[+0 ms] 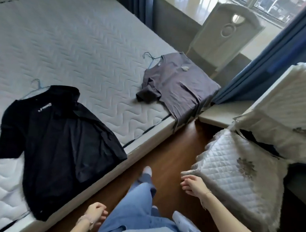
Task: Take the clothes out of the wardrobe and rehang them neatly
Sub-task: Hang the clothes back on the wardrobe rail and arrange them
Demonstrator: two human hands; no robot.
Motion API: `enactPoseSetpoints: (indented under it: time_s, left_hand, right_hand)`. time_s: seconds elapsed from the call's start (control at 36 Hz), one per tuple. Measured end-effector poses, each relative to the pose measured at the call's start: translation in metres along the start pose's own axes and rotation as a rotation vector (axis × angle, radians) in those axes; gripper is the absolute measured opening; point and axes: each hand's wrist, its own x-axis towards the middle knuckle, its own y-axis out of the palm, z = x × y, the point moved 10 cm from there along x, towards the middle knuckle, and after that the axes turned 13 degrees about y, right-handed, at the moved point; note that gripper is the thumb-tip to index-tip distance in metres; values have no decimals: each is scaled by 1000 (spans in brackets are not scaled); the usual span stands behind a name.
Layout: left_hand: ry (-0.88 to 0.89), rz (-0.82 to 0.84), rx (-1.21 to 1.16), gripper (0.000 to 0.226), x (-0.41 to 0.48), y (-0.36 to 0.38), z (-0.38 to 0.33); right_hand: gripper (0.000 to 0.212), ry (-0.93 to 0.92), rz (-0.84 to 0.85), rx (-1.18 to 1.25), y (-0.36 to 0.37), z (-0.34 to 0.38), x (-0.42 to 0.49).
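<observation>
The bed [73,42] takes up most of the room, its quilted mattress bare, and both garments lie on it. The black shirt [60,138] is spread flat at the bed's near edge, hem hanging a little over the side. Only the hook and one shoulder of its pale blue hanger [37,86] poke out at the collar; the rest is buried in the cloth. The grey T-shirt [178,85] lies at the bed's far corner, its lower part draped over the edge and one sleeve folded under. Its hanger [149,57] shows a hook and a bit of wire at the neck.

The person stands on the wooden floor [173,148] alongside the bed, a jeans leg [141,199] stepping forward. The left hand [96,213] hangs close to the bed's side, fingers loosely curled, nothing in it. The right hand [192,184] is held farther out from the bed, fingers loosely bent and empty. It sits right at the fringe of a white quilted cover [234,172], perhaps brushing it; blur makes that hard to settle. What the cover hides is unclear.
</observation>
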Motion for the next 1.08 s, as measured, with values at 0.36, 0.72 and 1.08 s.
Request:
enactPoseSetpoints:
  time_s: [0.36, 0.72, 1.08]
  left_hand:
    - [-49, -15, -137, 19, 101, 31, -203]
    - [140, -63, -380, 20, 193, 68, -447]
    - [41, -469, -519, 13, 301, 41, -486]
  right_hand:
    - [23, 75, -99, -236, -50, 146, 81]
    - [21, 56, -84, -282, -113, 331, 139]
    - [19, -203, 64, -576, -53, 658, 240]
